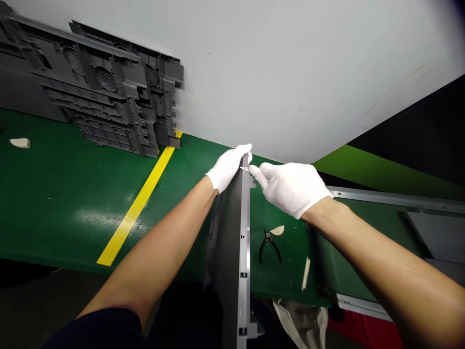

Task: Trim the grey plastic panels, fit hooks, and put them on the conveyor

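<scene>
Dark letters mark the frame (358, 305) at lower right, too small and partly hidden to read for sure. The panel (244, 257) stands on edge, narrow side up, between the person and the wall (290, 82), at the near part of the green table (65, 194); its long axis runs straight away from the body toward the wall. It is grey, the top edge paler and shiny, with small dark slots and hooked tabs along its right side. The left hand (228, 167), white-gloved, wraps the panel's far end, its fingers closed over it and partly hidden. The right hand (292, 189), gloved too, pinches a small blade (245, 169) between thumb and fingers, tip pointing left across the panel's edge. Pliers (269, 246) lie open to the right
</scene>
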Tool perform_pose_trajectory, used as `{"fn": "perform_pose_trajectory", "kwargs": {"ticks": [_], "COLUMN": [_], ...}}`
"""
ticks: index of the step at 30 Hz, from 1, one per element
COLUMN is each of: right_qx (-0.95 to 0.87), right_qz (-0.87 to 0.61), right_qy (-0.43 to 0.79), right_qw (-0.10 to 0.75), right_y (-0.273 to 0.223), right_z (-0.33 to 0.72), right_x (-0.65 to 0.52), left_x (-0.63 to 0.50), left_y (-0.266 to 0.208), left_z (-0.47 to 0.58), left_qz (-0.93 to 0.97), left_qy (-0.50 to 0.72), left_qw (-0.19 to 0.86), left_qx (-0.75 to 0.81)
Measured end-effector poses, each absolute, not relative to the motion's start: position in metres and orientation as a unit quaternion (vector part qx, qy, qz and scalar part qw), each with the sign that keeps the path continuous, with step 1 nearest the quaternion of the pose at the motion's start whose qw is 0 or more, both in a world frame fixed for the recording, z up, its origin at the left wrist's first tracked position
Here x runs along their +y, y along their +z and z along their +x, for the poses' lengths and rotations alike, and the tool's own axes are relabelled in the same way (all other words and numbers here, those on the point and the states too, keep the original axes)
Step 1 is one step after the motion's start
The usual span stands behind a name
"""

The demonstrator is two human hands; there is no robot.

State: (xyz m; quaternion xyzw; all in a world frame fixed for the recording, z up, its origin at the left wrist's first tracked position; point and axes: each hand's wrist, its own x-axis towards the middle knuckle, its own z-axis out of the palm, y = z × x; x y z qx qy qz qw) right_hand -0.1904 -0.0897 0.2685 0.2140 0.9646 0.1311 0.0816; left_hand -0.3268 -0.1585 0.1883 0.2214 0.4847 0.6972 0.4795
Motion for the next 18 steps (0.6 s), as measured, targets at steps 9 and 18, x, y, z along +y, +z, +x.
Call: {"fn": "perform_pose_trajectory", "kwargs": {"ticks": [9, 18], "right_qx": [0.966, 0.969], "right_qz": [0.194, 0.186], "right_qy": [0.157, 0.156], "right_qw": [0.061, 0.05], "right_y": [0.266, 0.265], "right_z": [-0.181, -0.176], "right_x": [-0.092, -0.093], "left_x": [-0.156, -0.154], "left_y": [0.186, 0.183], "left_z": [-0.329, -0.333], "left_qz": [0.233, 0.254], "left_qy": [0.689, 0.675], "left_qw": [0.469, 0.459], "left_qx": [0.501, 0.519]}}
